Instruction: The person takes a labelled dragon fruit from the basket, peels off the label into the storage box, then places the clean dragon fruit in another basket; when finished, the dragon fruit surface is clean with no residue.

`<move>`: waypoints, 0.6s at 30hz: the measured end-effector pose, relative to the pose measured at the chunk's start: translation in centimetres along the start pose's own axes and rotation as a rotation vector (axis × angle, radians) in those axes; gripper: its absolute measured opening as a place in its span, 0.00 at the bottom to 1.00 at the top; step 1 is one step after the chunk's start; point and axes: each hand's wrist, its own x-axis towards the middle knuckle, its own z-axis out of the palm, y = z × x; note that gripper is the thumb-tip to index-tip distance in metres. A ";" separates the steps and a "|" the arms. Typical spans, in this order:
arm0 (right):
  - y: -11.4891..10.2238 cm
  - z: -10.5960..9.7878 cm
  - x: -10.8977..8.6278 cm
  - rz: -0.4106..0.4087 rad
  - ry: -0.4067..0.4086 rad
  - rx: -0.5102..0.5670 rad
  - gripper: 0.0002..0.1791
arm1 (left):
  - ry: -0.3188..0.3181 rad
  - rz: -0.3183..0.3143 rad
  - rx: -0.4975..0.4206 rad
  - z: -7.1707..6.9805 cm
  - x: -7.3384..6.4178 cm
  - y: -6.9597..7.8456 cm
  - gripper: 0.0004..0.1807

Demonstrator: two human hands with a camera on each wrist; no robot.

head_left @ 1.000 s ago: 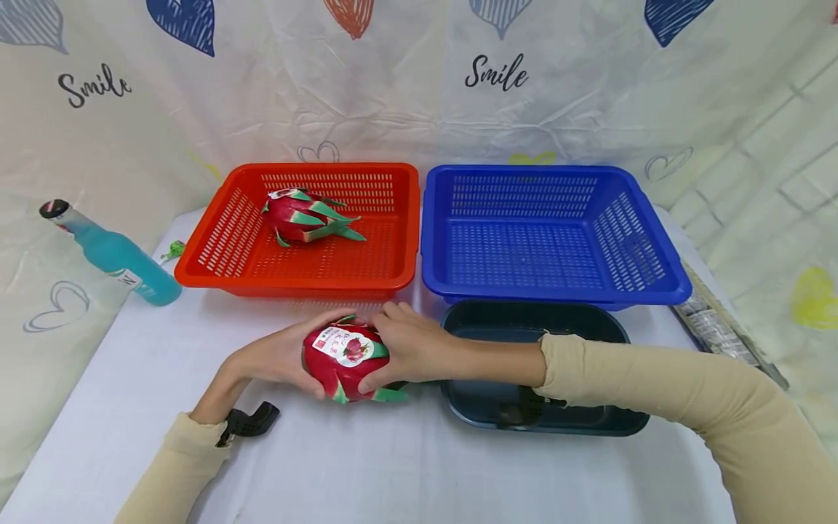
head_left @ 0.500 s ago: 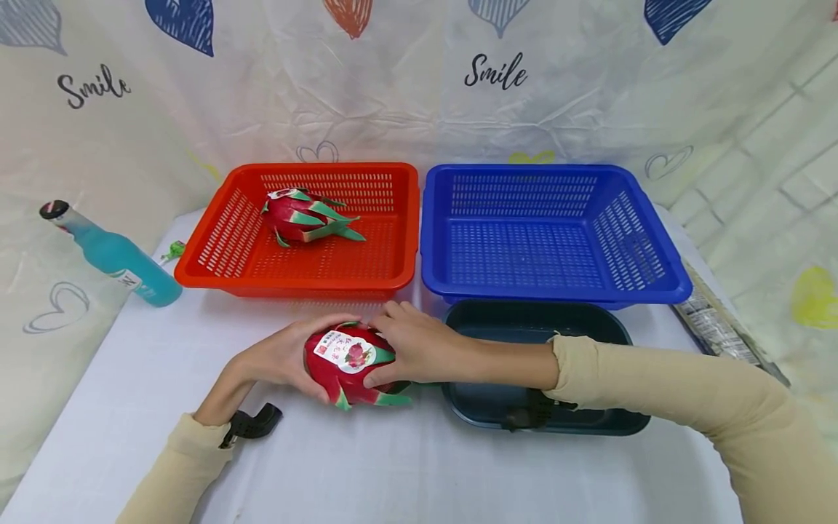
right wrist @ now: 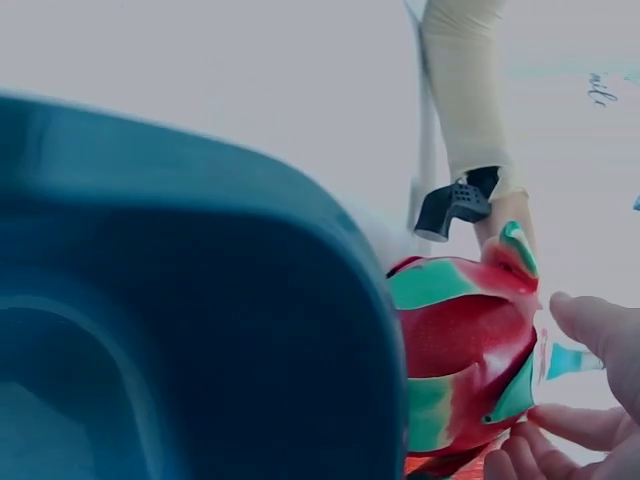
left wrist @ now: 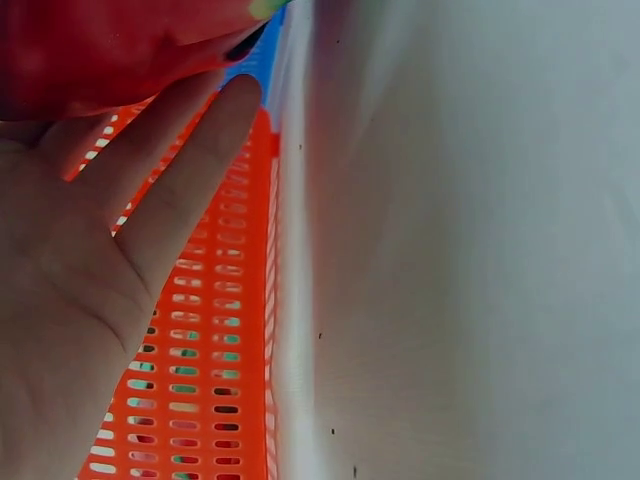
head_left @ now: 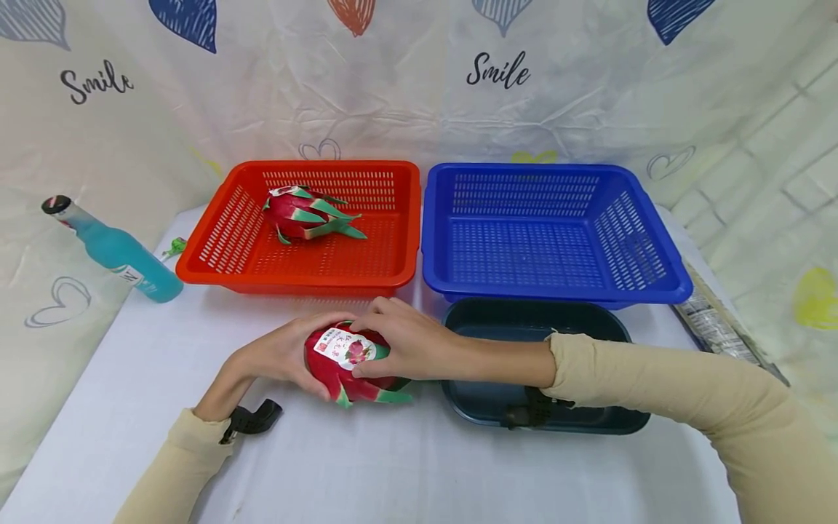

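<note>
A red dragon fruit point(head_left: 353, 387) with green-tipped scales and a white label point(head_left: 335, 344) is at the front of the red basket. My left hand point(head_left: 278, 355) grips its left side, thumb in front and fingers behind. Part of the same fruit point(left wrist: 120, 50) shows above the left palm point(left wrist: 60, 290) in the left wrist view. From the right, my right hand point(head_left: 409, 342) reaches over the fruit, covering the label's right part. In the right wrist view, its thumb point(right wrist: 590, 320) is spread from the index finger point(right wrist: 570, 422), whose tip touches the fruit's edge.
The red basket point(head_left: 294, 280) behind holds another dragon fruit point(head_left: 294, 217). Beside it stands a blue basket point(head_left: 556, 293), with a dark teal tray point(head_left: 481, 415) in front, under the right forearm. A turquoise bottle point(head_left: 131, 266) stands at left; a flat package point(head_left: 720, 327) lies at right.
The right hand has shifted slightly left over the fruit, so its thumb and index finger now lie over the label. The left hand keeps its hold, with the fruit almost still.
</note>
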 end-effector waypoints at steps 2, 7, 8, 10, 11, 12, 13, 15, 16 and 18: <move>-0.1 0.0 0.2 -0.017 0.002 0.018 0.30 | -0.002 0.006 -0.006 0.0 -0.1 -0.1 0.49; -0.4 0.1 0.9 -0.038 -0.008 0.080 0.29 | 0.000 0.009 -0.036 0.0 -0.1 0.0 0.50; -0.4 0.2 1.0 -0.044 -0.008 0.090 0.29 | 0.000 0.009 -0.038 0.0 -0.1 0.1 0.50; -0.4 0.3 1.2 -0.061 -0.005 0.099 0.29 | -0.003 0.006 -0.047 0.0 -0.1 0.1 0.49; -0.4 0.3 1.3 -0.070 -0.002 0.101 0.29 | -0.003 0.005 -0.050 0.0 0.0 0.2 0.49; -0.4 0.3 1.3 -0.076 0.000 0.100 0.30 | -0.004 0.006 -0.050 0.0 0.0 0.2 0.48; -0.4 0.3 1.4 -0.083 0.001 0.100 0.30 | -0.005 0.005 -0.052 0.0 0.0 0.2 0.48; -0.4 0.4 1.6 -0.093 0.004 0.101 0.31 | -0.006 0.004 -0.054 0.0 0.0 0.1 0.48; -0.3 0.4 1.6 -0.093 0.003 0.106 0.31 | -0.007 0.003 -0.056 0.0 0.0 0.1 0.48; -0.3 0.4 1.8 -0.098 0.003 0.116 0.30 | -0.005 0.001 -0.056 0.0 0.0 0.1 0.49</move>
